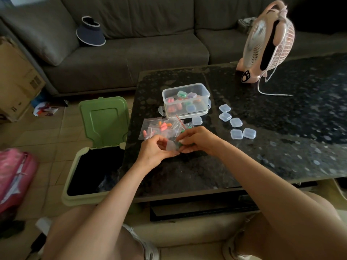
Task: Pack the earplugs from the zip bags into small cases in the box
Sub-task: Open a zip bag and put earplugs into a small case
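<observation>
1. The dark table (281, 137) carried all of the work, and its hard, glossy top would probably let light plastic skid.
2. The clear box (204, 96) stood open near the far edge with filled cases of several colours inside. It looked rigid and light, best taken by its side walls.
3. The zip bags (159, 126) lay in a loose heap just in front of the box, orange and pink earplugs showing through. Thin, limp film like that would crumple, so the sealed strip was the place to pinch.
4. The left hand (155, 149) had thumb and fingers curled round a small clear case (171, 146), held just above the table in front of the heap.
5. The right hand (197, 139) met it there, fingertips closed in a pinch on a green earplug (181, 142) at the case's edge.
6. Six empty cases (236, 122) lay on the table, one just in front of the box and five to the right of the hands. They seemed stiff, slick and nearly weightless, so gripping opposite edges would suit.
7. The earplug itself looked like soft, squashable foam, needing only a light squeeze across its middle. It could spring back out of the case.
</observation>
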### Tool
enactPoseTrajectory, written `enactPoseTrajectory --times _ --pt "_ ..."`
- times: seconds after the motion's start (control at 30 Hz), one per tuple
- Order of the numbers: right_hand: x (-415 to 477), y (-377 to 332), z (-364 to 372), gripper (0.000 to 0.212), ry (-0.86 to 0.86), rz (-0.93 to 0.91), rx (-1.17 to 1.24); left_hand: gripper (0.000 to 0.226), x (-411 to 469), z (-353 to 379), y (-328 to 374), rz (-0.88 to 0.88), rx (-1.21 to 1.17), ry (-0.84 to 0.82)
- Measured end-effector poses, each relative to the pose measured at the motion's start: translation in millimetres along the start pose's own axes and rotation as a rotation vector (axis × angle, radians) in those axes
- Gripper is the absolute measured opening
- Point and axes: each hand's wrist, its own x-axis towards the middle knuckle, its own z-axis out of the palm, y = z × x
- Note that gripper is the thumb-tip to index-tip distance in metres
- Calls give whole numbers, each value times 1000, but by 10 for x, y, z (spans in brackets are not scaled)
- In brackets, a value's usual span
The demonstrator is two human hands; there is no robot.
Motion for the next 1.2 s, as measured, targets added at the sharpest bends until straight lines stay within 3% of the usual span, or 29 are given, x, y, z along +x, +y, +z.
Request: enactPoseTrajectory --times 0.57,0.8,0.93,1.1,1.2 --pt "5 61 85 18 24 -66 -270 47 -7 27 -30 88 117 -15" --pt "-7 42 69 25 -106 45 -151 41 -33 44 -7 258 128 -43" --pt "-17 3 51 15 -107 68 -38 37 -8 59 -60 300 235 -1" --pt "24 27 18 22 -93 26 -23 57 -36 62 58 231 1 -123" --pt "33 42 9 23 -113 11 -47 47 -20 38 27 132 -96 -80"
